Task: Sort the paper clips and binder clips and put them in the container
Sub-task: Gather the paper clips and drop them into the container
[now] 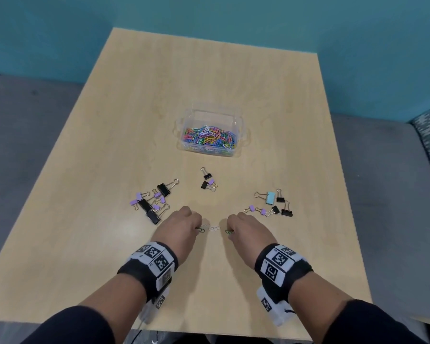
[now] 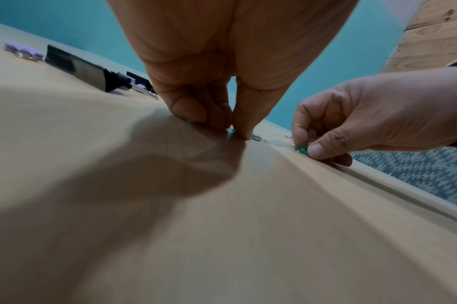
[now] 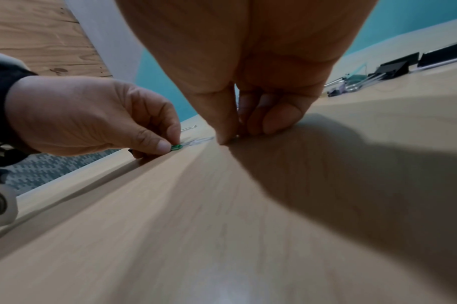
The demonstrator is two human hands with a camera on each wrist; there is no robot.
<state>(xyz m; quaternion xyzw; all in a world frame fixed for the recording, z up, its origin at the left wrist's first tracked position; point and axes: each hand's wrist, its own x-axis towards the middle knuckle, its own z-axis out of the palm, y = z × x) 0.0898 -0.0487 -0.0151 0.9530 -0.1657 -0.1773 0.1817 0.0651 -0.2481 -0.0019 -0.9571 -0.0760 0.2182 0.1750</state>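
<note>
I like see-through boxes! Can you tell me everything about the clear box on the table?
The clear plastic container is a small open-topped rectangular box with rounded corners and a little handle on each short side. It sits upright near the middle of the wooden table. A heap of colourful paper clips covers its bottom. Neither hand touches it.

On the table the container sits mid-table, paper clips inside it. Nearer the person lie three groups of binder clips — one at left, one in the middle, one at right. Nearest of all, between the left hand and right hand, a loose paper clip lies on the tabletop.
</note>
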